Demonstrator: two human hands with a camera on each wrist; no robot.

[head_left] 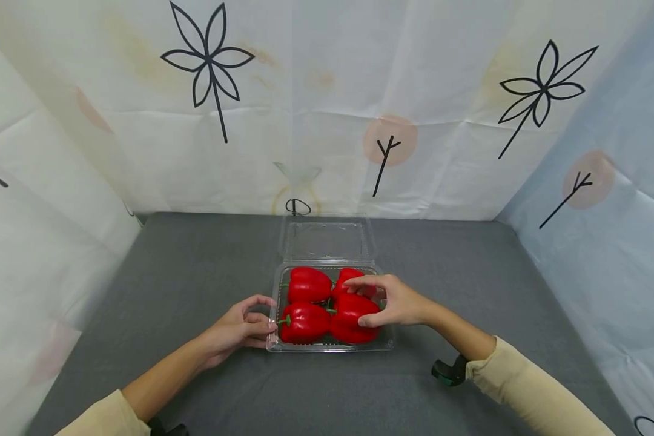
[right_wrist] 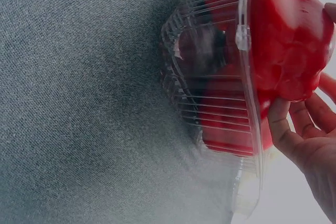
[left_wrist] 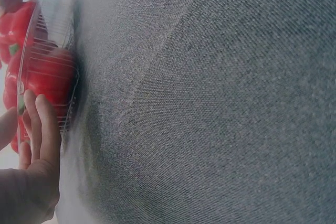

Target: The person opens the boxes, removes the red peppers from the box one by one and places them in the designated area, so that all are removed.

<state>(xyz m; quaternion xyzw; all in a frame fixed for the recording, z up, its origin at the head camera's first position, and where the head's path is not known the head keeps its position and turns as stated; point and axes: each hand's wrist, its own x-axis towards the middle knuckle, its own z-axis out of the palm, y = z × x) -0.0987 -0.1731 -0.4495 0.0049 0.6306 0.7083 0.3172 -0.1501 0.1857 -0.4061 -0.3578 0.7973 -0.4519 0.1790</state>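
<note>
A clear plastic clamshell container (head_left: 332, 348) lies on the grey table with its lid (head_left: 329, 240) folded back. Several red bell peppers (head_left: 309, 284) fill its base, two in front and two behind. My right hand (head_left: 400, 301) grips the front right bell pepper (head_left: 351, 321), thumb on its near side and fingers over its far side. In the right wrist view, that pepper (right_wrist: 289, 35) stands up above the rim. My left hand (head_left: 240, 330) touches the container's left side, its fingers extended along the ribbed wall (left_wrist: 65, 30) and the thumb apart from them near the rim.
Grey cloth (head_left: 207, 260) covers the table around the container. A white patterned curtain (head_left: 327, 121) hangs behind, with further hanging fabric on the left and right. Dark straps (head_left: 449, 370) sit at both sleeves.
</note>
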